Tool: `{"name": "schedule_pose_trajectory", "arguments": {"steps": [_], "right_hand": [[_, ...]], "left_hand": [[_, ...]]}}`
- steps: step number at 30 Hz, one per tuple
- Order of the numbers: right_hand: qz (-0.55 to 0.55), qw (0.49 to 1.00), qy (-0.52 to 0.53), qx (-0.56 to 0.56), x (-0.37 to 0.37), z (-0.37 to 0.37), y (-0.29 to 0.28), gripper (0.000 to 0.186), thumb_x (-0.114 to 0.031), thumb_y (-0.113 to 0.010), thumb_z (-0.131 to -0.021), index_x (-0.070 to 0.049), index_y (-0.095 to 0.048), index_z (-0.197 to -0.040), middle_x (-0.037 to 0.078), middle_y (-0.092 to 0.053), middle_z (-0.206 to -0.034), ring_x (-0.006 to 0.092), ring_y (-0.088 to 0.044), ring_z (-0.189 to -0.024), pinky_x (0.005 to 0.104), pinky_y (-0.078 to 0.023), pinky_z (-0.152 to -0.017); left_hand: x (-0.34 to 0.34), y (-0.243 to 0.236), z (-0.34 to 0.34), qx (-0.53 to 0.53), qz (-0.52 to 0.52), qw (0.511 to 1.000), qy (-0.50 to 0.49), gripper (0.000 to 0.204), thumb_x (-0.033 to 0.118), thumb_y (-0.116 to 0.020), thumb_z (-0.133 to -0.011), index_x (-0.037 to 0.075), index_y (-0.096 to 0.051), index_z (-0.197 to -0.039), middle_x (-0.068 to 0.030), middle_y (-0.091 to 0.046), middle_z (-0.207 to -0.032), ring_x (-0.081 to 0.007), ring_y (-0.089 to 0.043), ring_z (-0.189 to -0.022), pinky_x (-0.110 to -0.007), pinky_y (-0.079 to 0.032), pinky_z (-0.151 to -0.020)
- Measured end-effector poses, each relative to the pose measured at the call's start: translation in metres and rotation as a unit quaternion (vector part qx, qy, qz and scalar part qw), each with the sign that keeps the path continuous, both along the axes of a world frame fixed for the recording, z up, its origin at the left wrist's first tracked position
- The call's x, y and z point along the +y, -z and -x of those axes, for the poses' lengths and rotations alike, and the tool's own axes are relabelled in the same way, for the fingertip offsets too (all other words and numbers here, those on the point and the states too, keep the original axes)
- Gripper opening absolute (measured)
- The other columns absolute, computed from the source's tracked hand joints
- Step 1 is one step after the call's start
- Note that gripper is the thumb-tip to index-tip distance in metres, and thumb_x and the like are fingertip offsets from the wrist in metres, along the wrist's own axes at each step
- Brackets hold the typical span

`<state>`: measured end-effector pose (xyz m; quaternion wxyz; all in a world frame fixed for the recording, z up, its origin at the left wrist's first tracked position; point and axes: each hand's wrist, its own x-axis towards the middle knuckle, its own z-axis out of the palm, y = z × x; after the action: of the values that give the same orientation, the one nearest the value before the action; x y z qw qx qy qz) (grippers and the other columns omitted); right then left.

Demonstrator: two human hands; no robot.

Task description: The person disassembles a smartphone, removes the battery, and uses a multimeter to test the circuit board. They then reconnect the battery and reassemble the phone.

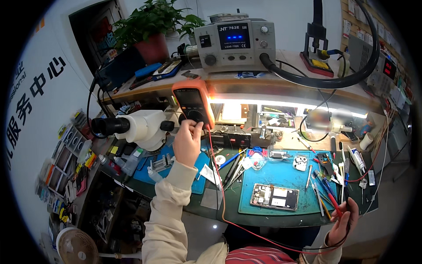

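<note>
My left hand [187, 143] is raised to an orange multimeter [194, 99], which stands upright under the shelf. Its fingers pinch the round dial on the meter's front. At the lower right, my right hand [343, 222] grips a pair of test probes, and the red one [335, 205] points up and left. The black probe lies alongside it, partly hidden by my fingers. A red lead [223, 207] loops from the meter down across my lap to that hand. Between my hands, an opened phone [274, 196] lies flat with its board and battery bare, on a blue mat [259, 176].
A white microscope [145, 127] stands left of the meter. On the shelf sits a grey hot-air station [237, 46] with a thick black hose [325, 81]. Tweezers, screwdrivers and a tube of paste [356, 159] crowd the mat's right side. A fan [77, 246] is at lower left.
</note>
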<state>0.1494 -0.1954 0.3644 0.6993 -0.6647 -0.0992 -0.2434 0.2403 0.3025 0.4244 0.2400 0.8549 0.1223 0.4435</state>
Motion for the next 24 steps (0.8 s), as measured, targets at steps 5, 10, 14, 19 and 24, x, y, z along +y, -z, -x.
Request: {"name": "schedule_pose_trajectory", "arguments": {"steps": [5,10,14,19,24], "right_hand": [[0.095,0.989,-0.090,-0.070,0.017,-0.008,-0.015,0.040,-0.028,-0.053,-0.108,-0.001,-0.055,-0.137,0.009,-0.059,-0.104,0.0129,-0.057,-0.072,0.0248,-0.045,-0.059],[0.103,0.992,-0.064,-0.039,0.007,-0.009,-0.007,0.037,-0.026,-0.051,-0.109,0.000,-0.057,-0.136,0.009,-0.059,-0.103,0.0120,-0.057,-0.073,0.0246,-0.045,-0.059],[0.091,0.996,-0.018,0.006,0.002,-0.006,-0.005,0.041,-0.028,-0.054,-0.107,0.001,-0.056,-0.136,0.009,-0.059,-0.102,0.0118,-0.058,-0.074,0.0246,-0.046,-0.061],[0.076,0.997,-0.014,0.005,0.003,-0.001,-0.012,0.043,-0.029,-0.056,-0.106,0.001,-0.056,-0.137,0.009,-0.061,-0.100,0.0125,-0.058,-0.074,0.0257,-0.047,-0.062],[-0.007,0.997,-0.076,0.003,0.026,-0.003,-0.013,0.037,-0.023,-0.067,-0.101,-0.002,-0.054,-0.128,0.009,-0.065,-0.098,0.0135,-0.061,-0.076,0.0266,-0.050,-0.066]], "left_hand": [[0.008,0.001,-0.032,0.034,-0.099,0.989,-0.102,0.029,0.030,-0.050,-0.104,0.007,-0.063,-0.092,-0.0221,-0.068,-0.075,-0.0445,-0.067,-0.070,-0.055,-0.054,-0.066],[0.005,0.003,-0.040,-0.025,0.031,0.998,-0.056,0.040,0.030,-0.046,-0.104,0.000,-0.064,-0.085,-0.0277,-0.067,-0.080,-0.0506,-0.064,-0.078,-0.058,-0.050,-0.070],[0.008,0.005,-0.044,-0.035,0.095,0.994,-0.027,0.044,0.031,-0.045,-0.104,-0.002,-0.064,-0.082,-0.0297,-0.066,-0.081,-0.0520,-0.062,-0.080,-0.058,-0.049,-0.071],[0.015,0.013,-0.056,-0.063,0.106,0.992,0.016,0.040,0.028,-0.045,-0.103,-0.002,-0.062,-0.082,-0.0304,-0.065,-0.085,-0.0514,-0.062,-0.084,-0.057,-0.048,-0.073],[0.026,0.015,-0.047,-0.013,0.294,0.946,0.134,0.039,0.026,-0.048,-0.107,0.002,-0.063,-0.081,-0.0101,-0.063,-0.069,-0.0208,-0.060,-0.058,-0.038,-0.044,-0.054]]}}
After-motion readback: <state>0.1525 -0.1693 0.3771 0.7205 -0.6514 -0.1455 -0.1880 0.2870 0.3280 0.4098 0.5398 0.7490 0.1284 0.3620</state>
